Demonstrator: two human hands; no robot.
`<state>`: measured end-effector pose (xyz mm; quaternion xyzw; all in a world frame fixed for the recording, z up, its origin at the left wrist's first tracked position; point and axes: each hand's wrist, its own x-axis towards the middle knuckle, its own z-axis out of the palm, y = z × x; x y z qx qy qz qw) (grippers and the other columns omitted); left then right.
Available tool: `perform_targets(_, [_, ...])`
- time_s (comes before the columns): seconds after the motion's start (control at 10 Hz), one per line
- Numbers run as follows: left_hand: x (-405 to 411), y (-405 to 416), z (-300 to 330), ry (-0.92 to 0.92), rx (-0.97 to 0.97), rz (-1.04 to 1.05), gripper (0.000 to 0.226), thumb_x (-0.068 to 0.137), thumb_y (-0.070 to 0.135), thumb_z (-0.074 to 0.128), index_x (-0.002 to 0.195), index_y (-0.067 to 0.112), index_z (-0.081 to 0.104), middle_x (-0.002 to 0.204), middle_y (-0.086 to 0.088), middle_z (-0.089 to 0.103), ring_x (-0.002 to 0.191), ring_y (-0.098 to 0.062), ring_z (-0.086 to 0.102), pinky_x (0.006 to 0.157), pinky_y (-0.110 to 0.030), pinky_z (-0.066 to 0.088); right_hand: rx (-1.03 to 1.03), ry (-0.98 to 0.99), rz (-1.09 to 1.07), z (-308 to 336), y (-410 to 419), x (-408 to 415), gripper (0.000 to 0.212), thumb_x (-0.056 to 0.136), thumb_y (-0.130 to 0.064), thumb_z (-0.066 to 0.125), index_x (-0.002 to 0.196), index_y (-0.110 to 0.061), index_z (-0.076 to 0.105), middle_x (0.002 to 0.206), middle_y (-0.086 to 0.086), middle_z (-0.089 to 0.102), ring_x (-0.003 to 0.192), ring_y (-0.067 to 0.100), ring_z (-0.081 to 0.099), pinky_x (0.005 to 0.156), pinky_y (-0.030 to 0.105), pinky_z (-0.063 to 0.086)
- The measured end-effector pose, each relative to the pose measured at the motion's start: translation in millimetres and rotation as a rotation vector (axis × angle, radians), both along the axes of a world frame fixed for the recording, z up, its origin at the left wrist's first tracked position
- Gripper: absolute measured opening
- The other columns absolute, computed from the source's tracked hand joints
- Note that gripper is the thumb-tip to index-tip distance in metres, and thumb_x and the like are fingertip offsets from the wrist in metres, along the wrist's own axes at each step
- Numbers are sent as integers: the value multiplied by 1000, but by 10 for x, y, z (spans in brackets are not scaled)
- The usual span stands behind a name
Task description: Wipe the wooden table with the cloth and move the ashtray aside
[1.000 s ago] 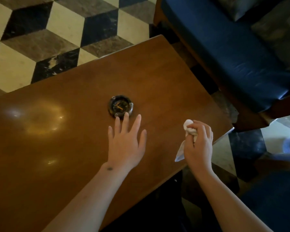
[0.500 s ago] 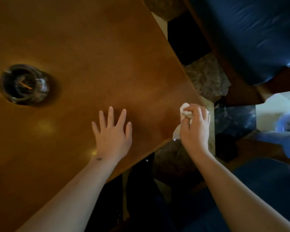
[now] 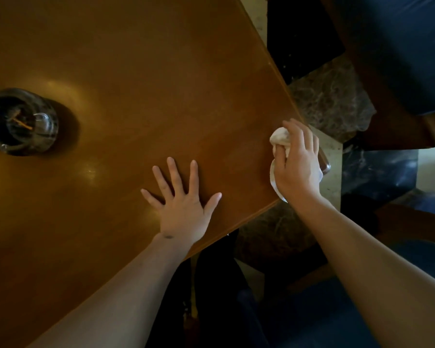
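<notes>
A brown wooden table (image 3: 141, 71) fills the left and middle of the view. A dark glass ashtray (image 3: 20, 121) with a butt inside stands on it at the far left. My left hand (image 3: 182, 204) lies flat on the tabletop near the front edge, fingers spread, well to the right of the ashtray. My right hand (image 3: 296, 164) grips a crumpled white cloth (image 3: 280, 139) at the table's right corner, with the cloth against the wood there. Part of the cloth hangs below my palm.
A blue-cushioned wooden seat (image 3: 397, 59) stands to the right of the table, beyond a narrow strip of patterned tile floor (image 3: 329, 101). More blue upholstery (image 3: 312, 317) lies at the bottom right, near my legs.
The view has dropped closer over the table's right corner. My left hand has left the ashtray and spread flat near the edge. My right hand brought the cloth onto the corner.
</notes>
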<state>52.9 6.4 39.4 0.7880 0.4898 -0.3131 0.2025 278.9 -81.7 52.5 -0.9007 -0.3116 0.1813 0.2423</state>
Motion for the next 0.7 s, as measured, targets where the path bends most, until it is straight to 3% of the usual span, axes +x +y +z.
perform_targets(0.1, [-32, -14, -83, -45, -9, 36, 90, 75, 99, -13, 135, 46, -55, 148, -3, -63, 140, -39, -53, 113, -77, -19, -20, -68, 41, -124, -17, -25, 36, 100, -22, 48, 136, -27, 47, 148, -4, 44, 135, 22, 38, 107, 37, 36])
perform_targets(0.2, [-28, -11, -113, -63, -55, 48, 90, 74, 101, -10, 131, 50, -57, 146, 1, -65, 139, -36, -56, 106, -73, -29, -51, -121, 55, -220, -38, -49, 29, 99, -23, 49, 128, -29, 51, 144, -5, 44, 131, 23, 40, 104, 41, 40])
perform_targets(0.3, [-10, 27, -77, -17, -108, 50, 90, 73, 101, -9, 124, 49, -61, 140, 0, -69, 134, -36, -61, 105, -73, -31, -73, -138, 53, -239, -28, -67, 25, 99, -25, 47, 124, -30, 51, 143, -5, 43, 130, 23, 38, 104, 43, 39])
perform_targets(0.4, [48, 113, 58, 50, -192, -13, 96, 80, 99, 5, 126, 45, -60, 141, -4, -68, 137, -42, -56, 111, -78, -21, -123, -128, 78, -153, 16, -51, 23, 100, -28, 45, 123, -31, 49, 142, -4, 42, 131, 23, 37, 106, 45, 38])
perform_targets(0.5, [106, 289, 312, 93, -334, -70, 98, 93, 88, 23, 156, 40, -34, 161, -7, -49, 149, -44, -41, 119, -76, -7, -310, -161, 168, 15, 97, -25, 29, 97, -30, 45, 125, -31, 49, 147, 3, 41, 137, 30, 35, 115, 52, 32])
perform_targets(0.6, [63, 679, 800, -10, -559, 74, 75, 105, 71, 30, 168, 39, 4, 176, 0, -18, 162, -35, -15, 128, -65, 7, -543, -159, 263, 404, 321, -20, 43, 91, -35, 47, 134, -32, 47, 155, 11, 34, 143, 36, 29, 119, 55, 23])
perform_targets(0.7, [-65, 965, 1273, -157, -679, 182, 64, 112, 55, 36, 168, 29, 22, 174, 0, 24, 154, -23, 34, 124, -48, 30, -626, 90, 401, 876, 625, -154, 48, 89, -50, 41, 135, -39, 44, 144, 3, 48, 124, 31, 53, 98, 53, 51])
